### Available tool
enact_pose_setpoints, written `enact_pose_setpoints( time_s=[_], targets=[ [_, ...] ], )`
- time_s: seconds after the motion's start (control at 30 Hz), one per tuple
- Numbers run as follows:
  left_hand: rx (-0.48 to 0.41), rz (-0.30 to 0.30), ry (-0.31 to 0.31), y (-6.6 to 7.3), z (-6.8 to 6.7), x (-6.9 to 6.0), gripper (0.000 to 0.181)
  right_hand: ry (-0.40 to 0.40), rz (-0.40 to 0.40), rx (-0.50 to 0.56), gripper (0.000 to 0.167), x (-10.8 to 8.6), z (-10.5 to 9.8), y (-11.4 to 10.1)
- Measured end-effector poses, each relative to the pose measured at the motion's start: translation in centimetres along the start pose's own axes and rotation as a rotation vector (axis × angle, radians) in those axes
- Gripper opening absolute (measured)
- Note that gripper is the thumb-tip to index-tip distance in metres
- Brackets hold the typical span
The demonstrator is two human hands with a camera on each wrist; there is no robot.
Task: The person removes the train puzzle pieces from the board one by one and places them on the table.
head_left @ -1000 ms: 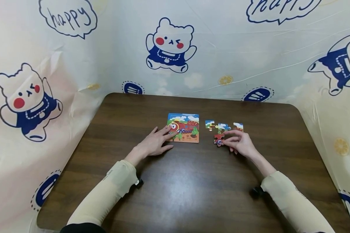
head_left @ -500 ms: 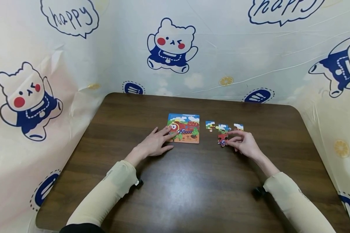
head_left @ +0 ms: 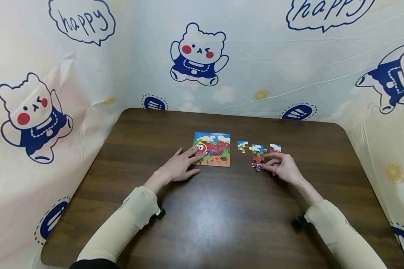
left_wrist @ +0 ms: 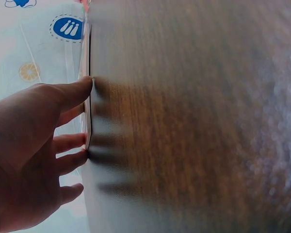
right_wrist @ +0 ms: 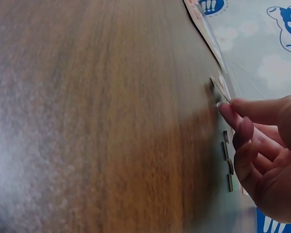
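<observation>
My left hand [head_left: 176, 167] rests with extended fingers on the lower left of a square picture board [head_left: 219, 160] showing a red train. In the left wrist view, the fingertips of the left hand [left_wrist: 39, 141] lie along the board's thin edge. With thumb and finger, my right hand [head_left: 284, 168] pinches the right side of a red jigsaw piece [head_left: 257, 161]. That piece sits just below a sky-coloured jigsaw piece [head_left: 258, 148]; whether they interlock is too small to tell. In the right wrist view, the right hand [right_wrist: 269, 150] holds the piece [right_wrist: 220, 89] edge-on.
Another jigsaw piece [head_left: 242, 145] lies left of the sky piece, close to it. A further piece [head_left: 275, 147] lies behind the right hand, which partly hides it. The dark wooden table [head_left: 202, 224] backs onto a sheet printed with bears [head_left: 198, 52].
My right hand has moved slightly right with the red jigsaw piece, bringing it beneath the sky-coloured piece, then nearly stopped. My left hand has stayed on the board.
</observation>
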State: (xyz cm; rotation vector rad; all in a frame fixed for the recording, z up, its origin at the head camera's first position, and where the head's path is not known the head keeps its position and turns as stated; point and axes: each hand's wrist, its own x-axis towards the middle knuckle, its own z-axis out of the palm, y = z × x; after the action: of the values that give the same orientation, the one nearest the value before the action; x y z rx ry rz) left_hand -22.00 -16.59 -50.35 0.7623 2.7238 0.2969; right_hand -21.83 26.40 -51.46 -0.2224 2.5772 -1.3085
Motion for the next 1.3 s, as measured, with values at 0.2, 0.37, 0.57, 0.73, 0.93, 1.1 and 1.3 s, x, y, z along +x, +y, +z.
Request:
enact_pose_setpoints(
  time_s=[0.2,0.37,0.57,0.73,0.93,1.1,1.3],
  targets=[
    [0.001,-0.003,-0.005,-0.1,0.1,0.0,0.069,0.022,-0.034,-0.072,0.039,0.0,0.2,-0.1],
    [0.002,-0.005,-0.005,-0.1,0.0,0.0,0.069,0.046,-0.065,-0.108,0.038,0.1,0.6,0.1],
    [0.003,-0.004,-0.001,-0.1,0.1,0.0,0.069,0.076,-0.1,-0.13,0.034,0.1,0.9,0.2],
    [0.005,0.004,0.004,-0.1,0.2,0.0,0.069,0.084,-0.117,-0.156,0.032,-0.2,1.1,-0.5],
    [0.009,0.013,0.008,0.0,0.2,-0.2,0.069,0.052,-0.18,-0.172,0.032,0.4,1.9,-2.5],
    [0.011,0.009,0.012,-0.1,0.4,-0.3,0.069,-0.043,-0.195,-0.017,0.036,2.7,3.1,-4.4],
    [-0.026,0.03,0.033,-0.6,1.0,0.2,0.069,-0.273,-0.073,0.274,0.047,6.8,4.8,-6.3]
  ],
)
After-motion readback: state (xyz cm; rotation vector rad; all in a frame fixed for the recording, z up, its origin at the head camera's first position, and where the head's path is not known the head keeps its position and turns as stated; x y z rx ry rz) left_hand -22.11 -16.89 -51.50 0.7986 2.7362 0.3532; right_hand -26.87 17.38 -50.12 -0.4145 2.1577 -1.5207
